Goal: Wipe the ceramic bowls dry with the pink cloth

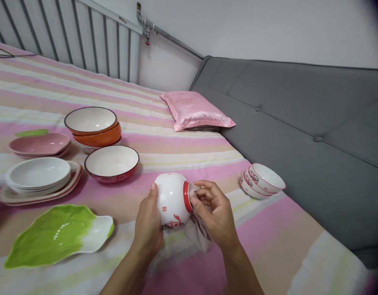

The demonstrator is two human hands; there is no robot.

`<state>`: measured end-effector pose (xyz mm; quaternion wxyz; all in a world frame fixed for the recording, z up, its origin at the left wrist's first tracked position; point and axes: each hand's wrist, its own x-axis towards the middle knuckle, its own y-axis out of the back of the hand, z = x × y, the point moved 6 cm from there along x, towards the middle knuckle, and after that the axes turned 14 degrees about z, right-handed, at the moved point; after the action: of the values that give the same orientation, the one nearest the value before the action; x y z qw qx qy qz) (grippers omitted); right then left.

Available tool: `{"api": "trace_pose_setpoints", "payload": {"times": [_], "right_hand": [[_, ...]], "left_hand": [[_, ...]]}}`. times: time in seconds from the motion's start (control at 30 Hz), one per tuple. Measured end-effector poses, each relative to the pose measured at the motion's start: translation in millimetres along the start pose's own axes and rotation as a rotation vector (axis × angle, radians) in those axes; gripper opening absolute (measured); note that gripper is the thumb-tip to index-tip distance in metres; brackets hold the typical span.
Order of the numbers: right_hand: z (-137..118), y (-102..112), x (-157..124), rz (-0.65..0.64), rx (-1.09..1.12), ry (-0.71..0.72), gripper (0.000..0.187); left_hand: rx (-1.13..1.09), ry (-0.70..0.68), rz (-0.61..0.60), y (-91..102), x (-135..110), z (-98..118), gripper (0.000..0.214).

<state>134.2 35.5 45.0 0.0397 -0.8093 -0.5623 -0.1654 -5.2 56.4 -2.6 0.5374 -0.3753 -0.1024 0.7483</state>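
- My left hand [148,221] curls round the wall of a white printed rice bowl [172,190], thumb at its ten o'clock; I can't see every finger.
- My right hand [216,211] pinches a pale cloth [197,234] between thumb and fingers, at the bowl's red foot ring [186,197].
- To do this well, I'd brace the smooth glaze with a full left palm, turn the bowl in small steps, and keep cloth between right fingertips and foot ring. Staying low over the striped bedspread [207,152] should soften any slip.
- The bowl is mid-view, tipped on its side: foot towards three o'clock, mouth towards nine and hidden from me. Its foot-to-mouth axis runs roughly nine to three. I can't tell whether it touches the bedspread.
- Around the bowl, I have a red bowl [112,162] at ten, stacked orange bowls [98,136] between ten and eleven, a green leaf-shaped dish [53,233] between eight and nine, nested printed bowls [261,184] near three, and a pink satin pillow [196,108] just past twelve.
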Motion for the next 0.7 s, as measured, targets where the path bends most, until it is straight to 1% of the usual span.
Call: {"api": "trace_pose_setpoints", "payload": {"times": [0.07,0.17,0.3,0.47,0.57,0.63,0.7], "right_hand": [[-5.5,0.2,-0.7,-0.017,-0.049,0.064,0.027],[-11.1,-1.8,-2.4,-0.066,-0.065,0.123,0.028],[-10.7,-5.4,-4.4,-0.111,-0.155,0.181,0.034],[-8.3,-4.1,-2.5,-0.052,-0.395,0.318,0.034],[-10.1,-0.6,-0.9,-0.004,-0.488,0.378,0.032],[-11.4,2.1,0.1,0.01,-0.491,0.371,0.031],[-12.0,3.7,0.7,-0.005,-0.437,0.324,0.029]], "left_hand": [[-0.035,0.004,0.015,0.0,1.3,2.1,0.043],[-0.074,0.029,0.023,-1.1,3.2,3.5,0.042],[-0.096,0.061,0.027,-2.3,4.0,3.3,0.042],[-0.1,0.045,0.033,-2.7,4.3,4.7,0.042],[-0.108,0.03,0.085,-0.9,4.4,6.9,0.041],[-0.117,0.028,0.117,0.3,4.3,8.2,0.04],[-0.129,0.038,0.132,1.1,4.6,8.7,0.04]]}}
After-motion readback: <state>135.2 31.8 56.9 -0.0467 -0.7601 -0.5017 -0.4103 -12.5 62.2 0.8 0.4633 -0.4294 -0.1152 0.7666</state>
